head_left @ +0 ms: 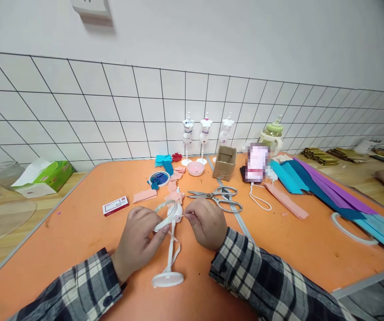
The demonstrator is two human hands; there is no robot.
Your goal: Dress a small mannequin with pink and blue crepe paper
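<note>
A small white dress-form mannequin (170, 249) stands on a round base in front of me, its torso between my hands. My left hand (141, 232) is closed on a looped white band (167, 219), which looks like a ribbon or tape roll, against the torso's left side. A thin white strip (177, 254) hangs down beside the stand's pole. At the torso's right side, my right hand (207, 221) pinches thumb and forefinger on something thin, too small to make out. Pink crepe paper (175, 196) lies just behind the torso.
Scissors (216, 196) lie behind my right hand. Further back are a pink bowl (196, 168), a cardboard box (225, 162), several dress forms (205, 133) and a phone (258, 162). A small red-and-white box (115, 206) lies left; coloured paper strips (332, 185) spread right.
</note>
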